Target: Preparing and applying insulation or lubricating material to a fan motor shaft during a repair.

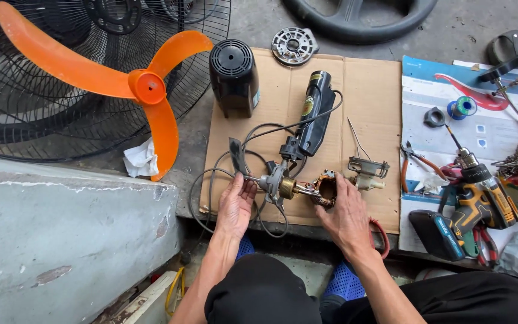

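Both hands (235,201) (346,213) gripping the fan motor assembly (289,187) (wires trailing) on cardboard (373,96).

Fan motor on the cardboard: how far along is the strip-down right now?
Done: the orange blade and wire guard lie off to the side, and the black motor cover stands apart. In hand: the left hand and right hand grip the bare motor assembly, copper windings exposed. Left: its wires remain attached; the cordless drill lies unused.

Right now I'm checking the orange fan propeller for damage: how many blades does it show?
3: upper-left blade, upper-right blade, lower blade, all joined at the hub. None appear hidden.
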